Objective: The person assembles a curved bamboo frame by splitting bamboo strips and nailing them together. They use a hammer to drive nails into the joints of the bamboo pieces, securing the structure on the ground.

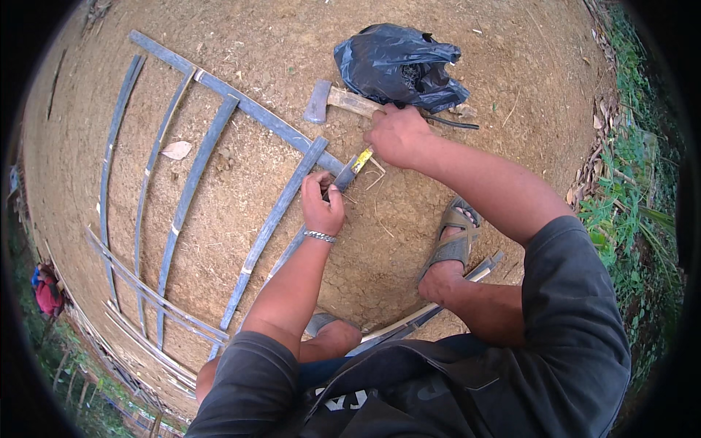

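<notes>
My right hand (400, 136) is closed around the handle of a hatchet (353, 101), whose worn metal head lies to the left on the dirt. My left hand (323, 204) has its fingers curled together over a joint at the near end of a long grey strip (263, 114); what they pinch, if anything, is hidden. A crosswise strip (272, 230) passes just left of that hand. Beside the fingers is a small bright yellow piece (362, 160). Several strips, likely split bamboo or wood, form a ladder-like frame on the ground.
A black plastic bag (398, 64) sits beyond the hatchet. More strips (409, 321) lie by my sandalled foot (453, 237). A dry leaf (176, 150) rests between strips. Green plants (631, 197) border the right side. A person in red (48, 292) is far off left.
</notes>
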`<act>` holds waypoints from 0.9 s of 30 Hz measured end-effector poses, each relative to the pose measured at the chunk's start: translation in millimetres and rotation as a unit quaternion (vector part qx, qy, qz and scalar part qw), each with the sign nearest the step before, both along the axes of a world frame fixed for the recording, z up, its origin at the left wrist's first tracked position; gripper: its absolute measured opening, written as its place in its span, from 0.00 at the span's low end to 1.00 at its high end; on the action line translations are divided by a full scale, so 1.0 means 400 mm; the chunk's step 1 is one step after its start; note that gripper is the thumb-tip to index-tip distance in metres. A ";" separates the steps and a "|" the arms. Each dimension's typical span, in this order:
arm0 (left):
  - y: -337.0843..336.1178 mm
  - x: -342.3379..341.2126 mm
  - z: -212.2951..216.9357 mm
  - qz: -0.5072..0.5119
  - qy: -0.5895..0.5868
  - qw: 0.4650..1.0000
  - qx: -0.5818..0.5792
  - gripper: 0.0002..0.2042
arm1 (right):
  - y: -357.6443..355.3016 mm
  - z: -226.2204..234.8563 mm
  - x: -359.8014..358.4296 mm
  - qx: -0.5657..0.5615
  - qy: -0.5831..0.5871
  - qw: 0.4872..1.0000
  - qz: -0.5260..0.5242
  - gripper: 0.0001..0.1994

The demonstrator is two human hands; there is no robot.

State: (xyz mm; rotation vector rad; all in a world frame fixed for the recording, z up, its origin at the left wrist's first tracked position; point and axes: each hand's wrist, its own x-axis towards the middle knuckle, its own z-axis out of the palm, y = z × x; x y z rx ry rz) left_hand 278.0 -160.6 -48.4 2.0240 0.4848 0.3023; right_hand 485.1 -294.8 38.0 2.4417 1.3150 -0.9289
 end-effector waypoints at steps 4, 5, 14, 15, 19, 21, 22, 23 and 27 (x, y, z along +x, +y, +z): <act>0.003 -0.005 -0.015 0.001 -0.015 1.000 0.014 0.13 | -0.004 -0.012 -0.001 0.003 -0.005 1.000 0.000 0.13; 0.002 -0.005 -0.018 0.001 -0.018 1.000 0.020 0.13 | -0.003 -0.012 -0.002 0.003 -0.005 1.000 0.000 0.13; -0.001 -0.004 -0.017 0.006 -0.013 1.000 0.021 0.13 | -0.001 -0.009 0.000 0.001 0.003 1.000 -0.005 0.12; -0.001 -0.003 -0.017 0.007 -0.010 1.000 0.021 0.14 | 0.000 -0.007 0.001 0.001 0.004 1.000 -0.007 0.12; 0.001 -0.004 -0.017 0.004 -0.006 1.000 0.025 0.14 | 0.002 0.008 0.000 0.008 0.008 1.000 -0.008 0.15; 0.000 -0.004 -0.020 0.006 -0.002 1.000 0.018 0.14 | 0.001 0.006 0.000 0.011 0.007 1.000 -0.008 0.14; 0.001 -0.004 -0.022 0.002 -0.006 1.000 0.029 0.13 | 0.000 0.005 0.000 0.013 0.007 1.000 -0.008 0.14; 0.002 -0.005 -0.023 -0.001 -0.011 0.999 0.039 0.13 | 0.000 0.004 0.000 0.013 0.006 1.000 -0.006 0.14; 0.001 -0.004 -0.020 -0.006 -0.015 0.999 0.048 0.12 | -0.002 0.002 -0.001 0.015 0.002 1.000 -0.002 0.14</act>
